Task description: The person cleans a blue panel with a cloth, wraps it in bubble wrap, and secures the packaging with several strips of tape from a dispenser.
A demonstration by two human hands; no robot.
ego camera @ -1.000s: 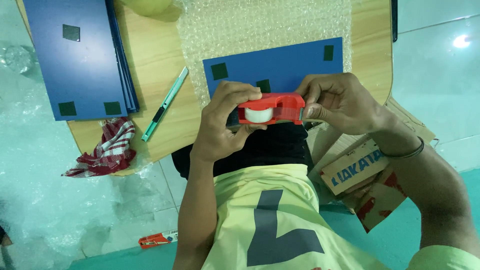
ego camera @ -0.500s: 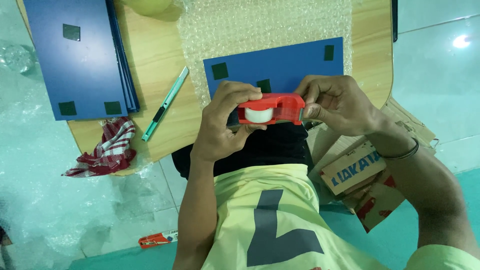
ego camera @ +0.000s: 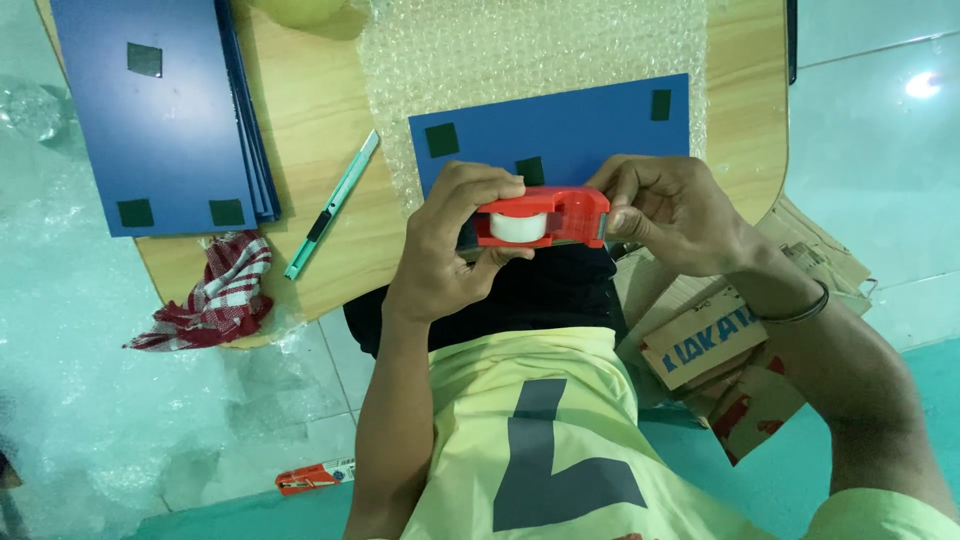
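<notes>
Above table (ego camera: 340, 250), both hands' grip holds dispenser (ego camera: 545, 216).

Low wooden table (ego camera: 745, 150) on glossy teal tiled floor (ego camera: 880, 120); light glare top right

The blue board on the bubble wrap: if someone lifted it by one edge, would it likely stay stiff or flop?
The blue board lies flat with straight edges, so it probably stays fairly stiff. It looks thin, like the stacked boards beside it, so likely light with slight flex. On bubble wrap, it may slide when pushed.
</notes>
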